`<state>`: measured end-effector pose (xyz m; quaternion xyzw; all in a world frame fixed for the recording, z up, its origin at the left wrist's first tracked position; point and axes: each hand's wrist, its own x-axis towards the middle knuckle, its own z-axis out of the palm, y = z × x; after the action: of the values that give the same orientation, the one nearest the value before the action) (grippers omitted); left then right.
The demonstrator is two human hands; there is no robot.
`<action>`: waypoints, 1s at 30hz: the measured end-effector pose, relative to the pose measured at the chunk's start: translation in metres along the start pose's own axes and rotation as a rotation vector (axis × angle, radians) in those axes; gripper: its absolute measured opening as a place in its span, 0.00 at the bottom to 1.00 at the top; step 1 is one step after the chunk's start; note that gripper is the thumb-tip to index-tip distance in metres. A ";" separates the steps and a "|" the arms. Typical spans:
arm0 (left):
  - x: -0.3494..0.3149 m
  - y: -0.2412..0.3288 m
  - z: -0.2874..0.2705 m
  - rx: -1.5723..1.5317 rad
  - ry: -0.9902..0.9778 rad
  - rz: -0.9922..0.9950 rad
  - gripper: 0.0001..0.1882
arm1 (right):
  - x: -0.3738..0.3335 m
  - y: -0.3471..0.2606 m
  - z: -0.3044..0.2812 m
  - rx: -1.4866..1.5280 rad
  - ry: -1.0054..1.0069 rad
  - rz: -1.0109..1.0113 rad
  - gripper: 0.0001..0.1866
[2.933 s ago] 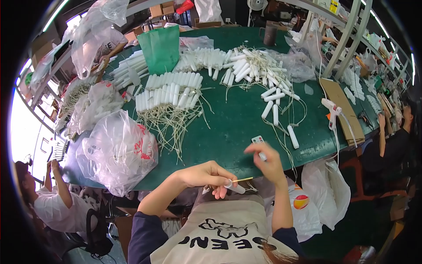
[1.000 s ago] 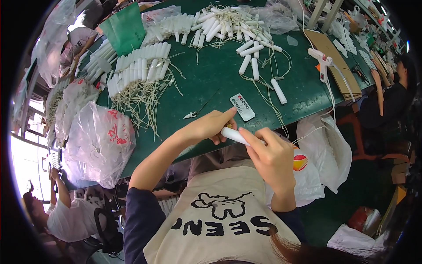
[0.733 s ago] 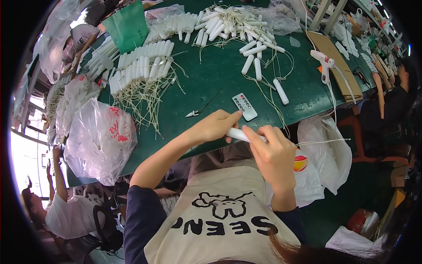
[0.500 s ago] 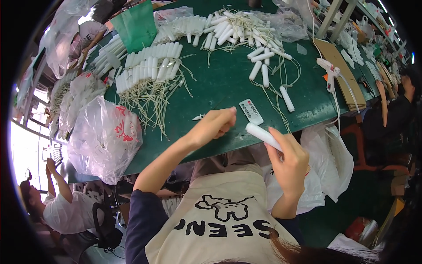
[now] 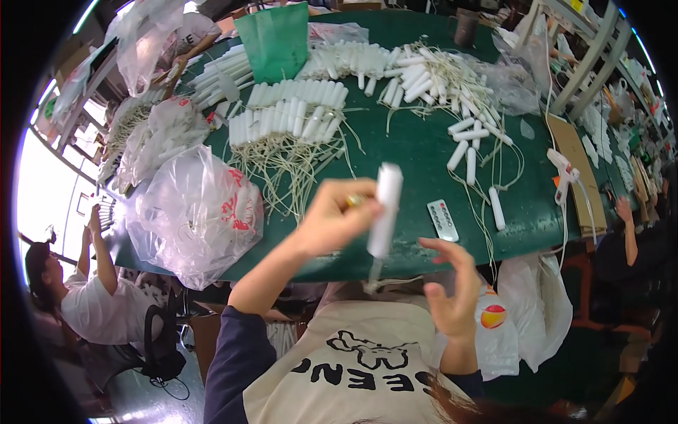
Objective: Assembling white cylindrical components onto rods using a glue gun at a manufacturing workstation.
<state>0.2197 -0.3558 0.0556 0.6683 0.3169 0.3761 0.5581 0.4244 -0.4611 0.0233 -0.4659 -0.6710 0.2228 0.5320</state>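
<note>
The left hand (image 5: 342, 215) holds a white tube (image 5: 385, 212) pinched between thumb and fingers on its upper half, raised in front of the chest near the front edge of the green table (image 5: 406, 141). The tube stands almost upright in view, its top leaning slightly right, and a thin pale cord (image 5: 376, 271) hangs from its lower end (both are smeared by motion, so the finer details are lost). The right hand (image 5: 455, 293) is spread wide with curved fingers, holds nothing that shows, and sits below and to the right of the tube, apart from it. Just above that hand lies a flat white remote control (image 5: 443, 220).

The tube looks light and stiff, probably smooth plastic, so it may turn or slip in a loose pinch. Its middle seems the best place to take hold, with finger and thumb on opposite sides and only modest pressure, in case the wall is thin. The cord looks soft and limp; where it meets the tube is likely the fragile spot, better left unpulled
</note>
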 end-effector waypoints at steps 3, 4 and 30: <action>0.019 0.052 -0.037 0.242 0.243 -0.033 0.17 | 0.001 0.013 -0.013 -0.090 0.141 0.013 0.20; 0.027 0.064 -0.050 0.388 0.288 -0.023 0.17 | 0.003 0.016 -0.016 -0.146 0.127 0.063 0.16; 0.183 -0.102 -0.310 1.457 0.805 -0.422 0.22 | 0.030 0.049 -0.011 -0.368 -0.078 0.161 0.03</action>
<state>0.0483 -0.0264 0.0118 0.6025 0.7712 0.1756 -0.1070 0.4533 -0.4142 0.0035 -0.5983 -0.6811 0.1562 0.3920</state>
